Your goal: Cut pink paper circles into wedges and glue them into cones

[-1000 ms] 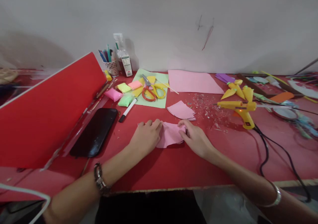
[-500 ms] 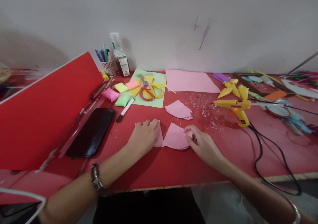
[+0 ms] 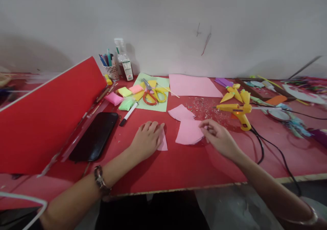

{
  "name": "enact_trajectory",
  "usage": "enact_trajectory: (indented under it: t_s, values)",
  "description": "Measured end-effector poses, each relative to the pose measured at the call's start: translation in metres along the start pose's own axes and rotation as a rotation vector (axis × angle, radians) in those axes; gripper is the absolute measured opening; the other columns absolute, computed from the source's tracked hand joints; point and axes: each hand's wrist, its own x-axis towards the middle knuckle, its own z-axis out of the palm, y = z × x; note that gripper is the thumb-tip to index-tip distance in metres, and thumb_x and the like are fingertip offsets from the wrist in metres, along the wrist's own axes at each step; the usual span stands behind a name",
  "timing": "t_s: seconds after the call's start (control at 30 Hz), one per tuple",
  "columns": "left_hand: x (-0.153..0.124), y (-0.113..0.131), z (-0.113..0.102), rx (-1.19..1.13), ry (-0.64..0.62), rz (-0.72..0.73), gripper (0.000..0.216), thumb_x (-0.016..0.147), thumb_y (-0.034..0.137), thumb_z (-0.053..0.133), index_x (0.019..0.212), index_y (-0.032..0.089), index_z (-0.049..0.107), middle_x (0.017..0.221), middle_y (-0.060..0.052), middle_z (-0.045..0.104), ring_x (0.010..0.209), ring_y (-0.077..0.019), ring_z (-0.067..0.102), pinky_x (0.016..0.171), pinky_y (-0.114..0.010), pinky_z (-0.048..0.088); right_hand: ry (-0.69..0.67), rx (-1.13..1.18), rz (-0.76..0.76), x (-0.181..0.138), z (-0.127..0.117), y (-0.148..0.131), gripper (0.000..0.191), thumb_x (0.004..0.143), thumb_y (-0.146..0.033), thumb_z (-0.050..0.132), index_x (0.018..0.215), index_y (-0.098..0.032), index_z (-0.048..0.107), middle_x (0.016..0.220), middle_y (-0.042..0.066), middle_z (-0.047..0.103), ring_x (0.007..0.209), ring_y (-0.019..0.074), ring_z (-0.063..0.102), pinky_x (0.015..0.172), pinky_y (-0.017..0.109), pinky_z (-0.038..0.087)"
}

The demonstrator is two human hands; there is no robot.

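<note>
My left hand [image 3: 146, 137] lies palm down on the red tabletop, fingers stretched over a pink paper piece [image 3: 163, 143] that shows only at its right side. Between thumb and fingers, my right hand [image 3: 218, 137] pinches the right edge of a small stack of fan-shaped pink paper pieces [image 3: 189, 132]. Just behind that stack lies another fan-shaped pile of pink paper [image 3: 181, 112], its front partly covered. A large pink sheet [image 3: 194, 85] rests farther back by the wall.
Right of my hands sits a yellow glue gun [image 3: 237, 112] with a trailing black cable. Scissors [image 3: 151, 95] lie on a green sheet [image 3: 163, 108]. A marker [image 3: 129, 114], a black phone [image 3: 94, 136] and a red board [image 3: 51, 117] are at left; a glass bottle [image 3: 127, 68] stands behind.
My right hand has moved right and slightly away from me with the pink paper stack, separating it from the piece under my left hand. My left hand stays almost in place.
</note>
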Motion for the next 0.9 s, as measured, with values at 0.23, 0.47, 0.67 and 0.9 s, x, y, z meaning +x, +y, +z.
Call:
enact_trajectory:
  t_s: [0.23,0.47,0.67,0.9]
  values:
    - [-0.007,-0.019,-0.004,-0.078,-0.006,-0.181,0.062,0.081,0.043,0.046,0.132,0.010,0.032,0.124,-0.017,0.049,0.111,-0.0289,0.047,0.089,-0.038,0.041,0.119,0.088,0.060,0.041,0.001,0.006,0.015,0.069,-0.023,0.046,0.082,-0.018,0.052,0.060,-0.003,0.051,0.051,0.0107,0.048,0.050,0.023,0.037]
    - [-0.013,-0.036,-0.004,-0.321,-0.060,-0.179,0.072,0.074,0.039,0.056,0.134,0.011,0.026,0.128,-0.017,0.045,0.119,-0.0297,0.040,0.095,-0.042,0.036,-0.253,-0.274,-0.085,0.025,0.014,-0.006,0.024,0.075,-0.021,0.047,0.099,-0.017,0.052,0.065,-0.002,0.055,0.056,0.0114,0.051,0.055,0.023,0.040]
    - [-0.010,-0.039,0.002,-0.869,0.014,-0.084,0.064,0.080,0.019,0.046,0.136,0.020,0.016,0.128,-0.013,0.039,0.111,-0.0205,0.046,0.091,-0.037,0.040,-0.488,-0.346,-0.515,0.012,0.033,-0.027,0.051,0.075,-0.019,0.055,0.123,-0.015,0.039,0.112,0.012,0.052,0.103,0.0208,0.052,0.083,0.035,0.044]
    - [0.002,-0.029,-0.010,-1.513,-0.163,-0.089,0.083,0.078,0.007,0.044,0.137,0.030,-0.010,0.122,-0.011,0.043,0.082,-0.0098,0.058,0.069,-0.023,0.049,-0.189,-0.568,-0.970,0.004,0.042,-0.026,0.025,0.080,-0.013,0.048,0.104,-0.019,0.055,0.101,0.010,0.057,0.090,0.0192,0.055,0.072,0.031,0.047]
